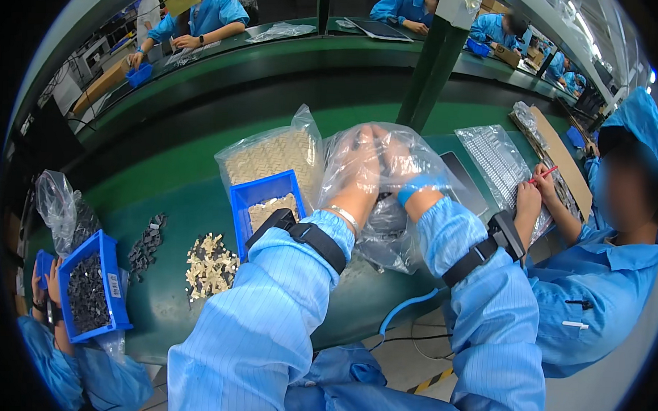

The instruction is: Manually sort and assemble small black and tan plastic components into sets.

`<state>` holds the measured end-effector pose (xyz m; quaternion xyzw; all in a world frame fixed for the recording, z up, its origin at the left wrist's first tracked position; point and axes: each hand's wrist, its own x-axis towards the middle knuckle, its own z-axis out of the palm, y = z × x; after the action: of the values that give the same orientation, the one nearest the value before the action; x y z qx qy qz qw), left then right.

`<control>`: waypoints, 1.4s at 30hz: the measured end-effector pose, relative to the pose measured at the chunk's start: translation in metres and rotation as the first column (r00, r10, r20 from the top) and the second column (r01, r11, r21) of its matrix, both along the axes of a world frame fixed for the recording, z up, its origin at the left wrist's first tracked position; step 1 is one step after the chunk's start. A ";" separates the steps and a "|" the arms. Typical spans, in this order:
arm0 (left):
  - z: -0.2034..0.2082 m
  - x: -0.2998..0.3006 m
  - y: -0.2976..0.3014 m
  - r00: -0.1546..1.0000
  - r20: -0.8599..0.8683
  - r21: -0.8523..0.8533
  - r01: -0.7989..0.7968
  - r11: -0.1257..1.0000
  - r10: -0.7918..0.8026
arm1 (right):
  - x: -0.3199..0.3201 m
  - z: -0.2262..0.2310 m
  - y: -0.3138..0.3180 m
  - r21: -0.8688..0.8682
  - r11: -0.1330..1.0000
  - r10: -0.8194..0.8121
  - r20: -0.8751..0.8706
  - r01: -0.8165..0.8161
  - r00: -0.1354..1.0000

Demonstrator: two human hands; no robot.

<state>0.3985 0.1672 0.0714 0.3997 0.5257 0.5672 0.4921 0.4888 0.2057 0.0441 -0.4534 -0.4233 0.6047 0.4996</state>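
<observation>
Both my hands are at a clear plastic bag point(396, 240), its film lying loosely over my fingers and wrists. My left hand point(361, 163) points away from me, fingers together and closed on the film at the bag's far side. Beside it, my right hand point(397, 153) also grips the film, fingers bent and partly blurred by the plastic. Dark contents show dimly low in the bag; their kind is unclear. Left of my hands stands a blue bin point(243, 215) with small beige pieces point(274, 209). Behind it lies a clear bag of beige pieces point(272, 160).
Loose beige pieces point(211, 265) and a black pile point(147, 244) lie on the green table point(184, 200). At left, a co-worker's hands are near a blue bin point(116, 289) of black pieces. At right, another person holds a red pen point(543, 174) over a bagged sheet point(494, 157). A green post point(429, 78) rises behind.
</observation>
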 end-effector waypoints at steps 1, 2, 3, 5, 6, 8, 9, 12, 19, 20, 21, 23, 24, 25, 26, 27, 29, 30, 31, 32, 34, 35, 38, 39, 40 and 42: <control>-0.003 -0.003 0.005 1.000 -0.006 0.004 -0.018 1.000 0.018 | -0.004 0.006 -0.005 0.274 0.961 -0.114 0.528 -0.042 0.841; -0.010 -0.005 0.012 0.997 -0.061 0.091 -0.048 0.995 0.054 | -0.011 0.013 -0.013 0.469 0.855 -0.345 0.833 -0.222 0.432; -0.019 -0.014 0.018 0.987 -0.119 0.168 -0.085 0.982 0.106 | -0.031 0.029 -0.042 0.474 0.881 -0.315 0.595 -0.005 0.740; 0.008 0.020 0.003 0.998 -0.060 0.163 -0.015 0.987 0.025 | 0.001 0.008 -0.035 0.558 0.812 -0.472 0.449 0.174 0.759; 0.017 0.024 -0.006 1.000 -0.021 0.143 0.007 0.990 -0.004 | 0.007 -0.003 -0.032 0.600 0.734 -0.566 0.281 0.318 0.775; 0.011 0.019 -0.014 0.999 0.053 0.175 -0.011 0.985 0.001 | -0.018 0.025 -0.054 0.116 0.879 -0.392 -0.378 0.463 0.839; 0.001 0.016 -0.012 1.000 -0.008 0.220 -0.004 0.976 0.006 | -0.023 0.028 -0.062 0.073 0.860 -0.449 -0.360 0.505 0.818; 0.007 0.014 -0.025 0.996 -0.090 0.249 0.035 0.968 -0.012 | -0.025 0.041 -0.081 -0.007 0.832 -0.528 -0.317 0.555 0.788; 0.024 0.012 -0.060 0.947 -0.285 0.335 -0.049 0.941 0.151 | -0.027 0.027 -0.102 0.125 0.792 -0.516 -0.384 0.597 0.766; 0.019 0.009 -0.063 0.944 -0.292 0.360 -0.042 0.932 0.155 | -0.029 0.025 -0.108 0.084 0.807 -0.507 -0.408 0.584 0.759; 0.015 0.008 -0.065 0.941 -0.299 0.384 -0.034 0.923 0.159 | -0.030 0.025 -0.111 0.044 0.821 -0.497 -0.433 0.569 0.752; 0.019 0.009 -0.072 0.945 -0.294 0.417 -0.010 0.909 0.145 | -0.026 0.024 -0.117 0.037 0.808 -0.506 -0.467 0.587 0.726; 0.020 0.010 -0.076 0.948 -0.288 0.450 0.012 0.893 0.132 | -0.025 0.024 -0.120 0.032 0.796 -0.511 -0.501 0.605 0.699; 0.020 0.010 -0.078 0.950 -0.286 0.452 0.016 0.892 0.128 | -0.025 0.023 -0.123 0.035 0.793 -0.513 -0.501 0.609 0.697; 0.020 0.010 -0.082 0.949 -0.293 0.467 0.037 0.884 0.115 | -0.027 0.022 -0.127 0.069 0.782 -0.509 -0.504 0.620 0.698; 0.021 0.010 -0.086 0.949 -0.299 0.481 0.058 0.875 0.102 | -0.027 0.021 -0.132 0.102 0.770 -0.504 -0.508 0.630 0.698; 0.017 0.007 -0.094 0.946 -0.305 0.482 0.056 0.874 0.108 | -0.030 0.016 -0.140 0.089 0.768 -0.507 -0.522 0.634 0.686; 0.015 0.005 -0.097 0.943 -0.311 0.479 0.051 0.876 0.115 | -0.032 0.014 -0.143 0.072 0.768 -0.510 -0.532 0.637 0.676; 0.015 0.003 -0.100 0.944 -0.311 0.480 0.055 0.876 0.111 | -0.035 0.015 -0.148 0.073 0.765 -0.513 -0.533 0.640 0.673; 0.014 0.001 -0.103 0.951 -0.302 0.445 0.077 0.892 0.069 | -0.038 0.018 -0.154 0.089 0.758 -0.507 -0.543 0.646 0.669; 0.016 -0.001 -0.111 0.957 -0.290 0.413 0.102 0.905 0.024 | -0.040 0.019 -0.160 0.107 0.749 -0.501 -0.555 0.654 0.664; 0.019 -0.001 -0.117 0.970 -0.243 0.425 0.093 0.900 0.014 | -0.039 0.017 -0.161 0.106 0.748 -0.490 -0.576 0.655 0.654; 0.024 -0.003 -0.124 0.980 -0.199 0.448 0.087 0.890 0.004 | -0.039 0.023 -0.167 0.123 0.766 -0.453 -0.593 0.631 0.666; 0.026 -0.004 -0.124 0.979 -0.202 0.458 0.090 0.884 0.005 | -0.041 0.026 -0.169 0.138 0.784 -0.427 -0.588 0.605 0.687; 0.024 -0.005 -0.123 0.980 -0.201 0.460 0.090 0.883 0.005 | -0.042 0.023 -0.167 0.140 0.784 -0.426 -0.588 0.605 0.688; 0.021 -0.008 -0.121 0.985 -0.160 0.448 0.127 0.885 -0.060 | -0.044 0.012 -0.162 0.076 0.749 -0.487 -0.611 0.659 0.624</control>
<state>0.3907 0.0464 0.0920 0.5683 0.3915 0.6203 0.3727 0.4444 0.0440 0.0565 -0.2900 -0.1745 0.4456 0.8288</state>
